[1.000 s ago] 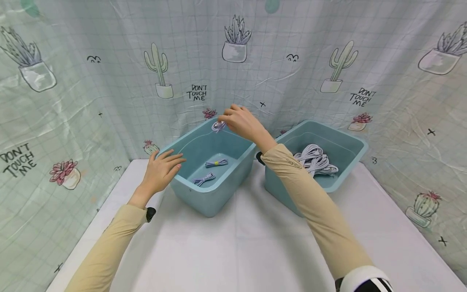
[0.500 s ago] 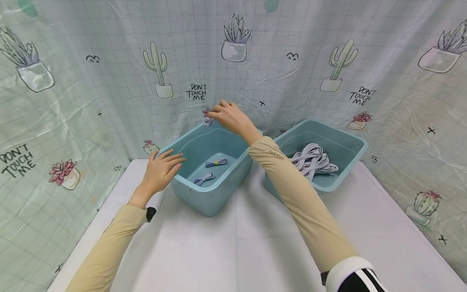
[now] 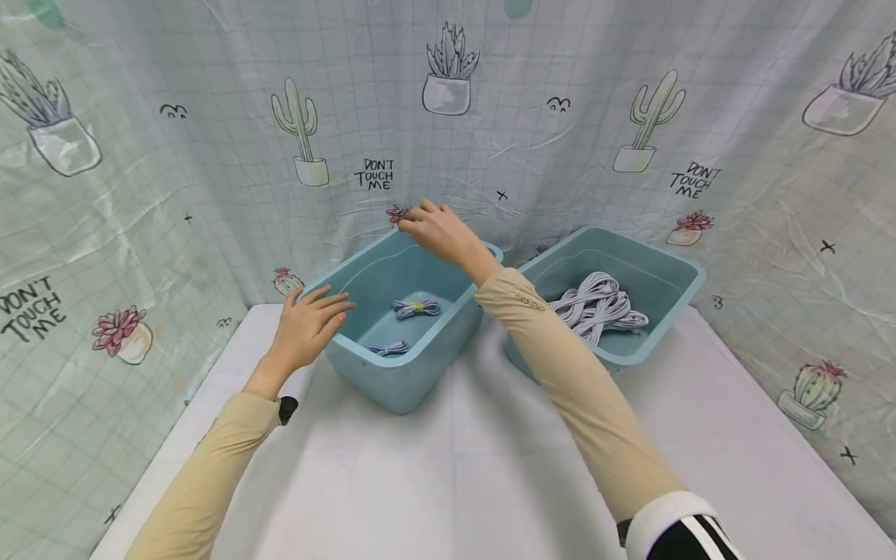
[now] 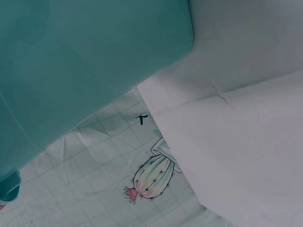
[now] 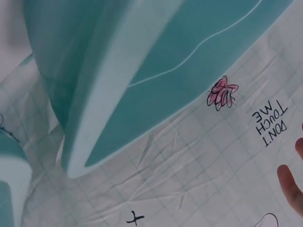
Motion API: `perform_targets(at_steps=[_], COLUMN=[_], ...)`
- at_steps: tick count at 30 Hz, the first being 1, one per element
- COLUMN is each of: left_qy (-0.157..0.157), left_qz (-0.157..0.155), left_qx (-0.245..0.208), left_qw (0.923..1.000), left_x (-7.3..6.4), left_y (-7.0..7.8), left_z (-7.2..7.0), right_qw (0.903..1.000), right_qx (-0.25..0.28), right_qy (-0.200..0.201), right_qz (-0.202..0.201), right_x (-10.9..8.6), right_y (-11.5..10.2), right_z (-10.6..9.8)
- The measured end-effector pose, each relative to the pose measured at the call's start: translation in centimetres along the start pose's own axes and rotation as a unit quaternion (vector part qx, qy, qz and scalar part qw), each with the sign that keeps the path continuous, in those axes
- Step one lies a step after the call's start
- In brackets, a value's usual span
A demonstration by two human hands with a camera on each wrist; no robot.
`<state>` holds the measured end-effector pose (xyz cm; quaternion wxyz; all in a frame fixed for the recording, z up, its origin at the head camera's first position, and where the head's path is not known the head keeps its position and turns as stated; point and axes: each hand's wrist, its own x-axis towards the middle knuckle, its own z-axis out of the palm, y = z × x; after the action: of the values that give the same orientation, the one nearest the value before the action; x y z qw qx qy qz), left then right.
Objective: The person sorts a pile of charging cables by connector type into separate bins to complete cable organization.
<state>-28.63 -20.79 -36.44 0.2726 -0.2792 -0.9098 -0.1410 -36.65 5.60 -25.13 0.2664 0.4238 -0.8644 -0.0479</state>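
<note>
My left hand (image 3: pixel 308 327) lies at the near left rim of the left blue bin (image 3: pixel 399 389), its fingers spread and extended over the edge. Above the far side of that bin is my right hand (image 3: pixel 444 236), with nothing seen between its fingers. In the right wrist view a few loosely bent fingers (image 5: pixel 287 182) show at the right edge. Inside the bin, a tied cable bundle with a yellow band (image 3: pixel 416 309) looks thicker and slightly blurred. A second cable bundle (image 3: pixel 388 348) lies nearer, partly hidden by the front wall.
To the right stands another blue bin (image 3: pixel 630 359) holding a pile of white cables (image 3: pixel 600 307); my right forearm crosses its near left side. Both bins stand on a white-covered table (image 3: pixel 455 482). A cactus-print curtain (image 3: pixel 448 155) surrounds the table at the back and sides.
My right hand moved left over the left bin and let go of a small cable bundle, which has fallen into the bin. The left hand has stayed in place.
</note>
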Motion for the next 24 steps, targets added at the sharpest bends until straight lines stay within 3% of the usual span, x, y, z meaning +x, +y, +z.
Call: perform_targets(at_steps=[7, 15, 24], left_qy=[-0.005, -0.009, -0.018], left_qz=[0.002, -0.001, -0.007], left_qx=[0.002, 0.001, -0.007], left_qw=[1.0000, 1.0000, 0.9998], left_x=[0.2, 0.0, -0.1], left_y=[0.0, -0.3, -0.4], left_z=[0.1, 0.0, -0.2], right_qw=[0.9975, 0.9934, 0.9882], right_qx=[0.006, 0.064, 0.090], right_qy=[0.070, 0.094, 0.108], right_qz=[-0.010, 0.014, 0.062], right_x=[-2.5, -5.9, -10.5], right_y=[-0.2, -1.1, -2.4], right_z=[0.8, 1.5, 1.5])
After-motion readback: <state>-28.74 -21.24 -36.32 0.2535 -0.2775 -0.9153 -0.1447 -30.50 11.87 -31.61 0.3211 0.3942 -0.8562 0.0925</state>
